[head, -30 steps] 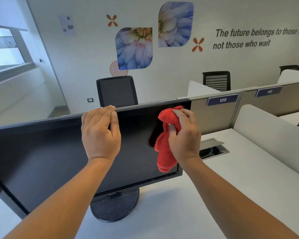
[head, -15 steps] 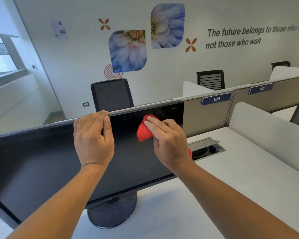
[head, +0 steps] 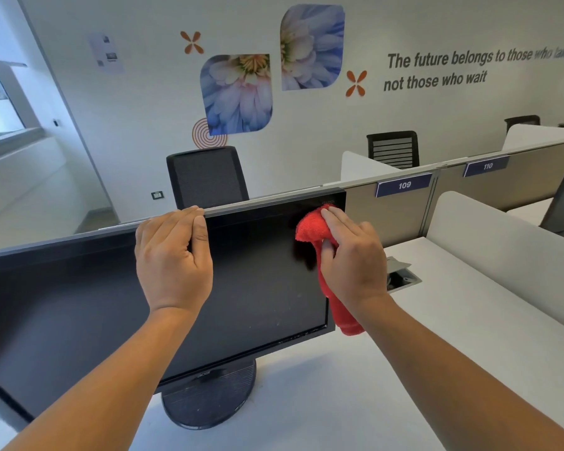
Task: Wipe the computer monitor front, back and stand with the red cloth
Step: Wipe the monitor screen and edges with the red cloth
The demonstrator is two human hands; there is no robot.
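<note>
Two hands on the job here: the left hand hooks its fingers over the top edge of the monitor, thumb on the front, gripping to steady it. The right hand has fairly flat fingers pressing the bunched red cloth against the upper right corner of the screen, thumb tucked into the fabric, and the cloth's tail dangles past the lower right corner. The monitor sits on its round stand on the white table, tilted back a bit. My take: the casing is stiff, but the screen face is the delicate part, and the whole thing could probably rock on that stand, so brace it at the top bezel, not the panel. The cloth is soft and floppy, so keep it wadded under the fingers.
</note>
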